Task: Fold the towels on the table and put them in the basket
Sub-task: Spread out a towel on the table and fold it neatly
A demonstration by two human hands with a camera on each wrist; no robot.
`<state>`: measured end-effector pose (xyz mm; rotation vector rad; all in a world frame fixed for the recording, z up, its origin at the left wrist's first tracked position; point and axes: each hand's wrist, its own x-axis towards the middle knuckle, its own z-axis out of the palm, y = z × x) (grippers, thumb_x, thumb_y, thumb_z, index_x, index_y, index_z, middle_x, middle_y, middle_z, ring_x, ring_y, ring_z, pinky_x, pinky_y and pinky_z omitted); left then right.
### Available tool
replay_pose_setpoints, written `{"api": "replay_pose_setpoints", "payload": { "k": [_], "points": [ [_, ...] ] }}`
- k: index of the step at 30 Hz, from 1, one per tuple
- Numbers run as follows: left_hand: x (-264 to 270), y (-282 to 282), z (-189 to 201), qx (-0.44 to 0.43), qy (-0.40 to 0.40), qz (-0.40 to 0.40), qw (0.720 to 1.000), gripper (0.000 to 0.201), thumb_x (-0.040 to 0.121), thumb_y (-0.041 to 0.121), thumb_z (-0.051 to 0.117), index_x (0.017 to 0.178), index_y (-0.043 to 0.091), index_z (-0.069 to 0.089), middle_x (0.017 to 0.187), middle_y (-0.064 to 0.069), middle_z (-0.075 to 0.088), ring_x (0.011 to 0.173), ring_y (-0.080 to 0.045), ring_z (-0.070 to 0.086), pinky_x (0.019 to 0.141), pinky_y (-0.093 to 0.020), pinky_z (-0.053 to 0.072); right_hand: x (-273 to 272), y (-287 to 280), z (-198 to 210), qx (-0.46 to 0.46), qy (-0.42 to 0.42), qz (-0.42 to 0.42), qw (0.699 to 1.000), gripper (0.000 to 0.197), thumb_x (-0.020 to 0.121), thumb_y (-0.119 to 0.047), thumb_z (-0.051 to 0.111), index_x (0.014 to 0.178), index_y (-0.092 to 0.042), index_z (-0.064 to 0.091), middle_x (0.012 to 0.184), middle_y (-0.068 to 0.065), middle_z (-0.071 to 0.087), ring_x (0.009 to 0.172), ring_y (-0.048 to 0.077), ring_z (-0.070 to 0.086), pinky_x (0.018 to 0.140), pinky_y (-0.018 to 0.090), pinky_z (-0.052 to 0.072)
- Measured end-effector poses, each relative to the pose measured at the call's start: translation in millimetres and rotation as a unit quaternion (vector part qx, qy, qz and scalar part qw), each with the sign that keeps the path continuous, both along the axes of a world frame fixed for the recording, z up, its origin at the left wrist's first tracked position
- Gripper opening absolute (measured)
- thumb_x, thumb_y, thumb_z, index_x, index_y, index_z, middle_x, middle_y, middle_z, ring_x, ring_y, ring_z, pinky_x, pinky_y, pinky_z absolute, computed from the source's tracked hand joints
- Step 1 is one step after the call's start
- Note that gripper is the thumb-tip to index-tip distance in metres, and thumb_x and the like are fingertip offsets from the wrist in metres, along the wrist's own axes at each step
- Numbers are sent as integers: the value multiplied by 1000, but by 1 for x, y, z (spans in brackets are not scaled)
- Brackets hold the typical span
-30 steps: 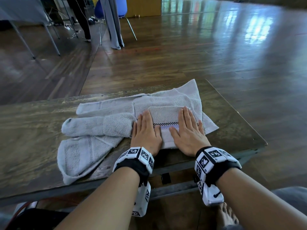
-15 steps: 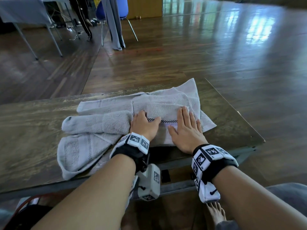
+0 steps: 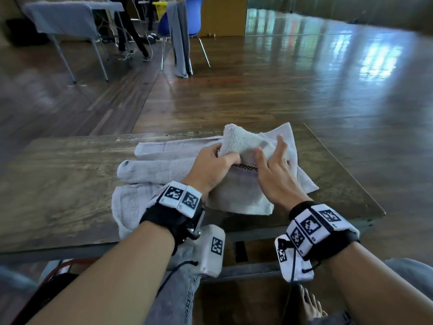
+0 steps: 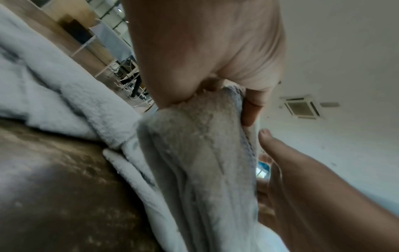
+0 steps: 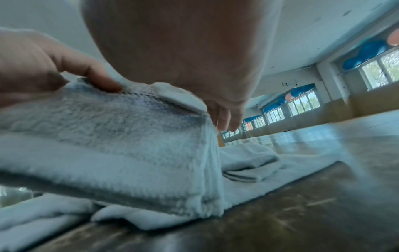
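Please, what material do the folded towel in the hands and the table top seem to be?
Folded towel: seems terry cloth, likely cotton; looped, fuzzy pile, pale grey-white, with a woven checkered band. Table: looks like dark wood with worn, streaky grain and a dull sheen; possibly laminate instead.

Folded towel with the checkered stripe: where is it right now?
Head view: the folded towel lies near the table's front edge, on the spread towels. The left hand grips its lifted far end, with the right hand alongside.
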<state>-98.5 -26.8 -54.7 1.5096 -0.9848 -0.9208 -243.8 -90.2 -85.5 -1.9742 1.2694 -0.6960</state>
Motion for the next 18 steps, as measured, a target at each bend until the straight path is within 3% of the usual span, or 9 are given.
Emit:
{"api": "replay_pose_setpoints", "payload": {
  "k": [2, 4, 8, 10, 11, 12, 14, 16, 18],
  "points": [
    [16, 18, 6, -16, 46, -17, 999, 13, 79, 9, 66, 81, 17, 76, 83, -9, 75, 79, -25, 73, 69, -37, 60, 8, 14, 11, 25, -50, 10, 998, 72, 96, -71, 25, 151, -41, -10, 142, 5, 44, 117, 16, 51, 98, 34, 34],
    [35, 38, 10, -31, 63, -24, 997, 16, 82, 7, 65, 78, 20, 75, 82, -7, 75, 75, -21, 73, 64, -31, 58, 19, 30, 18, 64, -106, 21, 992, 71, 95, -70, 33, 148, -44, -6, 135, -2, 45, 111, 11, 50, 91, 28, 36],
    [77, 82, 9, -59, 102, 9, 993, 20, 83, 8, 65, 76, 24, 75, 81, -4, 74, 73, -20, 72, 61, -30, 57, 51, 57, 26, 115, -161, 64, 978, 62, 99, -51, 52, 139, -42, 6, 132, 9, 53, 113, 23, 60, 99, 45, 51],
    [98, 106, 4, -66, 109, 32, 991, 14, 85, 10, 66, 83, 22, 74, 81, -2, 74, 72, -19, 72, 56, -28, 55, 71, 72, 29, 123, -164, 91, 975, 58, 100, -34, 56, 133, -43, 9, 113, 6, 59, 100, 23, 63, 90, 48, 56],
    [104, 114, 2, -68, 109, 47, 991, 11, 86, 12, 67, 89, 20, 73, 82, -2, 75, 72, -19, 73, 56, -28, 55, 79, 76, 31, 119, -169, 108, 972, 59, 99, -23, 56, 129, -43, 9, 97, 3, 57, 87, 23, 59, 79, 46, 55],
    [115, 129, 0, -72, 109, 74, 989, 11, 87, 14, 68, 96, 19, 72, 85, -2, 76, 75, -19, 73, 57, -30, 56, 92, 84, 33, 110, -171, 129, 971, 60, 97, -13, 53, 127, -42, 10, 84, 0, 52, 77, 22, 53, 68, 39, 52],
    [137, 159, -5, -84, 102, 131, 983, 22, 89, 19, 70, 111, 18, 67, 96, -3, 77, 85, -20, 74, 68, -35, 59, 120, 100, 37, 84, -166, 161, 969, 62, 93, -1, 48, 127, -37, 11, 70, -5, 46, 63, 15, 49, 59, 28, 45],
    [155, 194, -8, -94, 87, 163, 978, 28, 91, 24, 68, 117, 19, 63, 104, -3, 76, 92, -22, 73, 75, -37, 58, 148, 120, 41, 62, -159, 196, 966, 61, 92, 4, 47, 128, -32, 14, 72, -6, 49, 53, 1, 51, 54, 21, 45],
    [166, 230, -11, -91, 73, 199, 973, 29, 91, 31, 67, 119, 22, 61, 107, -2, 75, 96, -23, 73, 79, -41, 59, 171, 143, 45, 61, -144, 243, 957, 59, 93, 5, 47, 128, -30, 15, 83, -3, 56, 56, -1, 57, 56, 18, 48]
  ]
}}
